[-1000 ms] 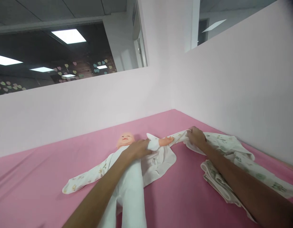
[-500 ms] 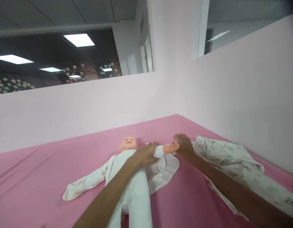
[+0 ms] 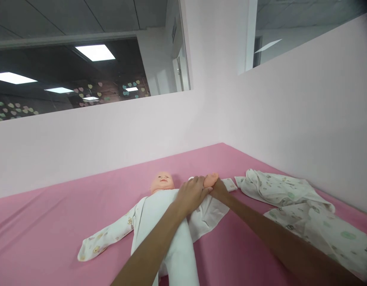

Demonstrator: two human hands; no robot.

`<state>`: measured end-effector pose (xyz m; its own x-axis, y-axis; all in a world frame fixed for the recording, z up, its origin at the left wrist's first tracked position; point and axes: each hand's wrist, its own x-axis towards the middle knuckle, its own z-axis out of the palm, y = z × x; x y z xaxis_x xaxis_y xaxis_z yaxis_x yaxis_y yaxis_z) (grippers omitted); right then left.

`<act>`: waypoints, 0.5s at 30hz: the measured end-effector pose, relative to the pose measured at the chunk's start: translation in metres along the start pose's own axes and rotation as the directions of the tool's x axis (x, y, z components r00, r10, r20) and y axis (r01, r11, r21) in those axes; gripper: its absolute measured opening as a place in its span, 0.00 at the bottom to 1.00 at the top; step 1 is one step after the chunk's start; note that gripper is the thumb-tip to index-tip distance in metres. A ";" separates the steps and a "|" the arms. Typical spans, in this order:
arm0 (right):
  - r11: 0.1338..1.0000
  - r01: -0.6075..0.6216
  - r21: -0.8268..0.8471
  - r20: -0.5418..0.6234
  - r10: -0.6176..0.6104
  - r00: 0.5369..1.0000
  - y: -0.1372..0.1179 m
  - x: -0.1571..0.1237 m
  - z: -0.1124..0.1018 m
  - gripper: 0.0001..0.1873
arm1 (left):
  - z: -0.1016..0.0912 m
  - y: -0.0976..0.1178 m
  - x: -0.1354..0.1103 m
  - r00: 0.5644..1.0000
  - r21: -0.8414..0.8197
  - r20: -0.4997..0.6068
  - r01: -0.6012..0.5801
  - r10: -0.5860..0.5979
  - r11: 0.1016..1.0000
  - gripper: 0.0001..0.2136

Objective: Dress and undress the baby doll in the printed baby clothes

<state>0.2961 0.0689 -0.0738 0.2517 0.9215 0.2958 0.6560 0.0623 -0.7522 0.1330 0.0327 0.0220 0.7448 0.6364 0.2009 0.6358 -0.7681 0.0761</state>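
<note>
A baby doll (image 3: 159,206) in a white footed suit lies face up on a pink sheet. My left hand (image 3: 193,195) is closed around the doll's forearm, near its bare hand (image 3: 211,180). Against that small hand is my right hand (image 3: 219,192), curled, its fingers mostly hidden; what they grip cannot be made out. Under the doll spreads a white printed baby top (image 3: 205,218). One of its sleeves (image 3: 107,238) covers the doll's other arm, stretched out to the left. The other sleeve's end (image 3: 230,184) shows flat just beyond my right hand.
Another white printed baby garment (image 3: 302,214) lies crumpled on the right, beside my right forearm. The pink sheet (image 3: 52,214) has creases on the left. White walls (image 3: 112,139) with windows enclose the back and right sides.
My left hand has slid along the doll's arm towards its wrist. My right hand has come left and lower, against the doll's hand, which now points up; a sleeve end shows behind it.
</note>
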 end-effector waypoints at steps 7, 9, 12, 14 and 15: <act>0.977 -0.198 0.077 -0.014 0.200 0.980 0.003 0.002 -0.022 0.06 | -0.001 -0.010 0.005 0.968 -0.049 0.203 0.157 -0.144 0.986 0.18; 0.973 -0.218 0.069 -0.047 0.222 0.974 0.001 0.000 -0.022 0.05 | -0.002 -0.011 0.006 0.946 -0.033 0.283 0.172 -0.156 0.985 0.19; 0.979 -0.204 0.018 -0.098 0.205 0.974 -0.007 -0.004 -0.023 0.04 | 0.000 -0.012 0.006 0.932 -0.010 0.325 0.170 -0.157 0.985 0.21; 0.984 -0.171 -0.045 -0.144 0.163 0.976 -0.016 -0.008 -0.025 0.04 | 0.003 -0.011 0.007 0.932 -0.003 0.321 0.179 -0.168 0.984 0.21; 0.985 -0.150 -0.080 -0.168 0.135 0.977 -0.021 -0.011 -0.027 0.03 | 0.006 -0.010 0.007 0.933 0.001 0.311 0.189 -0.180 0.982 0.21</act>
<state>0.2985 0.0474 -0.0456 0.4538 0.8439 0.2863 0.6659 -0.1077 -0.7382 0.1331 0.0457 0.0167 0.6439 0.7540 -0.1301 0.7651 -0.6341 0.1117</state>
